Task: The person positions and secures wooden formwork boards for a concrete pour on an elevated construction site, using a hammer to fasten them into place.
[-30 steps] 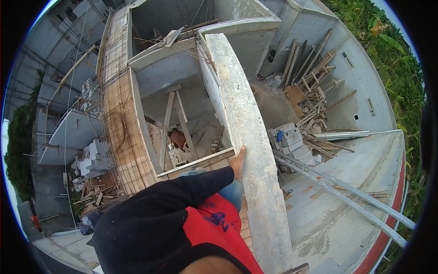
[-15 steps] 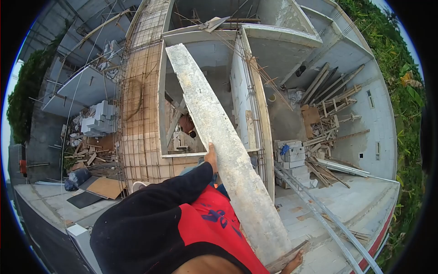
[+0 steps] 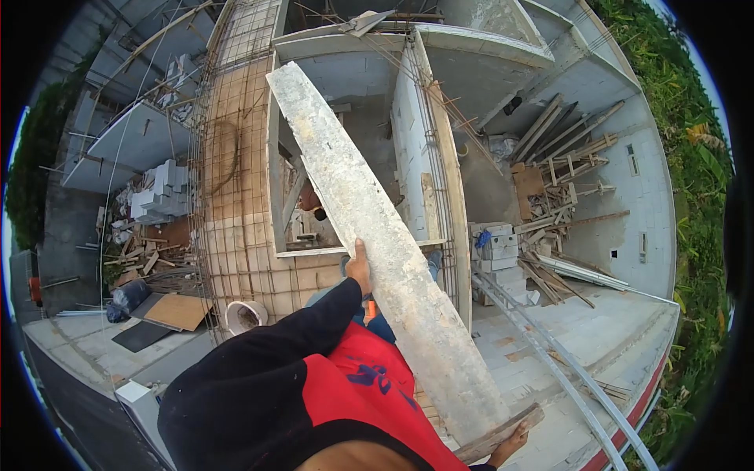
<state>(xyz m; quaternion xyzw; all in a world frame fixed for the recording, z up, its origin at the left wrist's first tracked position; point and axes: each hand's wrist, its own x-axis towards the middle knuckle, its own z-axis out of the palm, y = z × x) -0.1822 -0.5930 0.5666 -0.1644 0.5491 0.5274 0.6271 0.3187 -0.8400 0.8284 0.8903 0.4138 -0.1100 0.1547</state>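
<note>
A long, cement-crusted board (image 3: 365, 200) stretches diagonally from near my right side toward the opening ahead. My left hand (image 3: 359, 271) is closed around its left edge, thumb pointing up along the face and the other fingers mostly hidden. Across the board's near end lies a wooden crosspiece (image 3: 499, 433). My right hand (image 3: 512, 446) is closed on the outer end of this crosspiece, low in the view. Below the board, parts of my legs (image 3: 381, 326) show between it and my red shirt.
Left of me runs a rebar mesh (image 3: 236, 235) over wooden formwork, with a white bucket (image 3: 246, 315) beside it. A walled opening (image 3: 361, 255) drops away ahead; a person (image 3: 310, 202) is partly visible down inside. Metal rails (image 3: 561, 369) and a block stack (image 3: 501, 263) lie to the right.
The board's far end has swung slightly left and toward the top of the view. My right hand and the crosspiece have come up further into sight. Both hands keep their hold.
</note>
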